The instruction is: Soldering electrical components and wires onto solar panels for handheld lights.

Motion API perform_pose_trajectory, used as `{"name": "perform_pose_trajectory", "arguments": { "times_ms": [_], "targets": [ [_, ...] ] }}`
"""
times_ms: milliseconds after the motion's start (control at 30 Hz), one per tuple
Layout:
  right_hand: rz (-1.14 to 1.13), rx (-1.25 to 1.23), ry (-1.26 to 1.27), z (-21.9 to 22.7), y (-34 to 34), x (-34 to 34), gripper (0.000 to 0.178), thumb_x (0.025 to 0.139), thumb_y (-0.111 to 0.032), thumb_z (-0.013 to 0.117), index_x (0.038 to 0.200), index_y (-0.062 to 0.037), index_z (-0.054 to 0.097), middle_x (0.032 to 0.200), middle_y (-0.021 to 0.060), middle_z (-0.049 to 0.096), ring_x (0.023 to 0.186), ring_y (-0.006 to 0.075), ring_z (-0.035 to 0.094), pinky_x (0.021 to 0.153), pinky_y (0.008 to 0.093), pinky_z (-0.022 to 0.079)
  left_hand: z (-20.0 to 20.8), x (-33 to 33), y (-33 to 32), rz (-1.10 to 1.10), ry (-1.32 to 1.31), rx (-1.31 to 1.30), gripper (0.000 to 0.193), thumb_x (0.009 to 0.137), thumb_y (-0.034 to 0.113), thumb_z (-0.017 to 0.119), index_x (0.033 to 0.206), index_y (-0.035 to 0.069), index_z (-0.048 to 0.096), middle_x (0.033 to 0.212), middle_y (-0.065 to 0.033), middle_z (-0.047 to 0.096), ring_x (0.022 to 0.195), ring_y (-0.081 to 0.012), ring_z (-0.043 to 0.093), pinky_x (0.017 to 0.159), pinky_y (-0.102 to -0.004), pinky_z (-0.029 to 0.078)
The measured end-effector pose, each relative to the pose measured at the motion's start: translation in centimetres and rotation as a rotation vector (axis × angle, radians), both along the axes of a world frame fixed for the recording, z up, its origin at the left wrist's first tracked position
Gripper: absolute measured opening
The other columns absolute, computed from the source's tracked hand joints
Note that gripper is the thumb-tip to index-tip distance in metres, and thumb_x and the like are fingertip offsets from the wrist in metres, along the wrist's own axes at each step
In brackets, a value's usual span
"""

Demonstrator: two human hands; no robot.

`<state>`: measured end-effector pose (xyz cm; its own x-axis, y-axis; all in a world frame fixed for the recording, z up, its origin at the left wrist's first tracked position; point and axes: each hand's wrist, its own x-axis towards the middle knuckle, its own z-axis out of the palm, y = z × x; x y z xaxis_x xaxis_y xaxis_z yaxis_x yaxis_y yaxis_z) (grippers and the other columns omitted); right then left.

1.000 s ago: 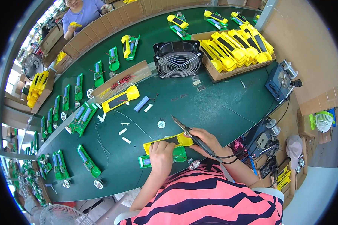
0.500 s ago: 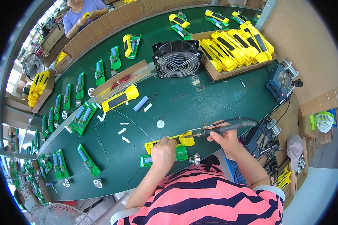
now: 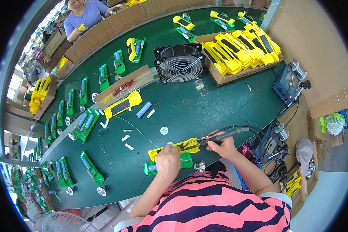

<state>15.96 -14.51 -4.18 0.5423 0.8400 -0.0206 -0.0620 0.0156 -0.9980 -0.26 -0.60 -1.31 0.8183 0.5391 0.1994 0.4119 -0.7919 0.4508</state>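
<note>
A yellow plastic housing (image 3: 152, 154) with a dark panel lies at the table's near edge. My left hand (image 3: 168, 160) is closed on it, fingers curled over its middle; the fingertips are partly hidden. My right hand (image 3: 222, 147) grips a soldering iron (image 3: 225, 135) by its dark handle, the tip reaching in over the housing's right part. Directly below lies a green housing (image 3: 186, 160) with a blue cylindrical battery (image 3: 152, 168), partly covered by my left hand. A round silver reflector (image 3: 199, 166) sits at its right end.
A black fan (image 3: 179, 63) stands at the back, beside a carton (image 3: 228, 79) of yellow housings. Several green housings line the left. A loose blue battery (image 3: 144, 110) lies mid-table. Soldering stations (image 3: 284, 87) stand right. Across a cardboard barrier sits another person (image 3: 81, 21).
My right hand and the soldering iron have moved left, bringing the tip further over the yellow housing. My left hand stays on the housing. The person across has spread their hands apart.
</note>
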Motion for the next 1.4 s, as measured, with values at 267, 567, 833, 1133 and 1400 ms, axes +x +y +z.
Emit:
{"name": "perform_pose_trajectory", "arguments": {
  "times_ms": [267,567,833,1133,1400],
  "targets": [
    [-0.020,0.022,0.017,-0.1,-0.6,-0.3,0.014,0.078,-0.003,0.060,0.090,0.0029,0.057,0.081,0.0073,0.057,0.066,0.0123,0.061,0.056,0.0222,0.049,-0.1,0.0,-0.2,-0.045,-0.031,0.080,0.002,0.070,0.005,0.057,0.070,0.005,0.055,0.068,-0.0099,0.049,0.060,-0.0248,0.053,0.053,-0.0345,0.044],
    [0.021,0.097,-0.372,3.0,-1.2,-3.1,0.029,0.079,-0.002,0.059,0.106,0.0019,0.049,0.098,0.0161,0.060,0.071,0.0134,0.064,0.059,0.0227,0.050,0.0,-0.2,-0.1,-0.038,-0.021,0.074,0.003,0.070,0.005,0.057,0.071,0.004,0.056,0.068,-0.0105,0.050,0.060,-0.0254,0.054,0.053,-0.0354,0.045],
    [0.152,-0.055,-0.680,2.2,1.3,-6.1,0.076,0.063,-0.016,0.074,0.124,-0.0050,0.029,0.109,0.0108,0.054,0.097,0.0283,0.054,0.101,0.0551,0.019,0.0,0.0,-0.3,-0.017,-0.022,0.031,0.005,0.069,0.006,0.061,0.071,0.004,0.057,0.067,-0.0108,0.051,0.061,-0.0268,0.055,0.054,-0.0363,0.044],
    [0.181,-0.046,-0.666,2.5,1.3,-6.1,0.077,0.066,-0.014,0.072,0.126,-0.0067,0.026,0.112,0.0133,0.051,0.100,0.0289,0.053,0.101,0.0565,0.014,0.5,-0.4,0.1,-0.043,-0.025,-0.003,0.005,0.070,0.006,0.062,0.074,0.003,0.060,0.068,-0.0101,0.053,0.062,-0.0270,0.055,0.056,-0.0362,0.045],
    [0.164,-0.065,-0.694,2.9,2.3,-3.6,0.071,0.068,-0.013,0.069,0.126,-0.0069,0.028,0.115,0.0102,0.051,0.102,0.0289,0.052,0.101,0.0566,0.014,5.4,-4.1,1.6,-0.296,0.016,-0.096,0.022,0.061,-0.001,0.066,0.082,0.003,0.060,0.087,-0.0081,0.056,0.083,-0.0265,0.053,0.069,-0.0340,0.045]
  ]
}}
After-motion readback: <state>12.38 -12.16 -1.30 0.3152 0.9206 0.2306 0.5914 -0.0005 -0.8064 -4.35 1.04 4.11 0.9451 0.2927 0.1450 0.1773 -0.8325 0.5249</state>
